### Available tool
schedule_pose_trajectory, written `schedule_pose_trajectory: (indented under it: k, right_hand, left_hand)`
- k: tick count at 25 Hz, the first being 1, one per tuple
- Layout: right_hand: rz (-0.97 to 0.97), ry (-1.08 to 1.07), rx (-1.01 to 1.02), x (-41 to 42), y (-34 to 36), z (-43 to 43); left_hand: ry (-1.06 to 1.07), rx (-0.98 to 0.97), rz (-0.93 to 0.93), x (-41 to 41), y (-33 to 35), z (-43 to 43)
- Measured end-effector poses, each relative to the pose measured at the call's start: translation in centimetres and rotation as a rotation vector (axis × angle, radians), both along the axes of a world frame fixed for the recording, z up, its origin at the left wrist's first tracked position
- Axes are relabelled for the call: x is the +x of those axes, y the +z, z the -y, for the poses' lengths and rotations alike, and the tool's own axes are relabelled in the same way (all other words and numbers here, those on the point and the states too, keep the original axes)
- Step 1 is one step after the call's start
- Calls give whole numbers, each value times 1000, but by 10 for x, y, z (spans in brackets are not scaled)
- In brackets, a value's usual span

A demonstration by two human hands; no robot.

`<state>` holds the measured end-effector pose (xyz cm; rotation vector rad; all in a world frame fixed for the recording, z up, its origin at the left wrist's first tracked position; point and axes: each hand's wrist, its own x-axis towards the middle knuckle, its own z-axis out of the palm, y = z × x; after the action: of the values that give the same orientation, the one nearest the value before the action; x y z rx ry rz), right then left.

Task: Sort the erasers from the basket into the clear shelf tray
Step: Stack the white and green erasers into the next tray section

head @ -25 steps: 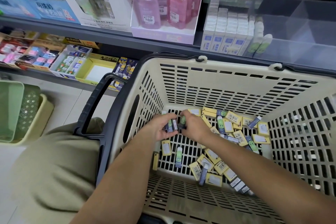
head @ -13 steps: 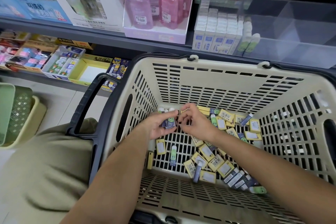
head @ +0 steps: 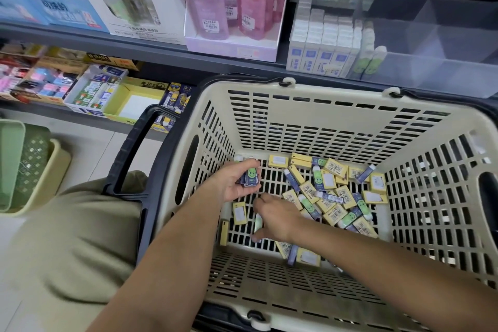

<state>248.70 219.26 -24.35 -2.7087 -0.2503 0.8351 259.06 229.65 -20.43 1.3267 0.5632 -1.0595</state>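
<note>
A cream slotted basket (head: 323, 121) rests against my knee, its floor strewn with several small erasers (head: 334, 194) in yellow and in green-and-purple sleeves. My left hand (head: 231, 183) grips a small bunch of green-and-purple erasers (head: 250, 176) near the basket's left wall. My right hand (head: 275, 218) reaches down to the basket floor, its fingers closing round a pale green eraser (head: 258, 221). The clear shelf tray (head: 431, 35) stands on the shelf at the upper right, with rows of white-and-blue erasers and a few green ones at its left end.
The basket's black handle (head: 134, 148) hangs over its left side. Pink and purple glue bottles (head: 229, 8) stand left of the tray. Boxes of stationery (head: 94, 89) fill the lower shelf. A green and a yellow bin (head: 27, 170) sit on the floor at the left.
My hands have come apart. The left one stays up with its bunch of erasers, while the right has dropped toward me onto a pale green eraser on the floor.
</note>
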Motion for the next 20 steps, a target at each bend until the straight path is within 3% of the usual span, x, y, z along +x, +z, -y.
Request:
schedule_pose_trajectory:
  k: [3,6,12,16,20]
  right_hand:
    - [-112,-209,286,-3,9,6]
    - [-83,-447,465,5,36,33]
    - [167,-636,540,18,106,119]
    - [314,-627,557,24,156,153]
    - [618,-701,599,43,214,185]
  left_hand:
    - [3,-11,0,-1,0,0]
    - [31,-74,-13,1,6,4]
    - [16,-321,22,7,45,37]
    - [-152,-341,186,5,89,60]
    - [-241,-319,354,5,128,84]
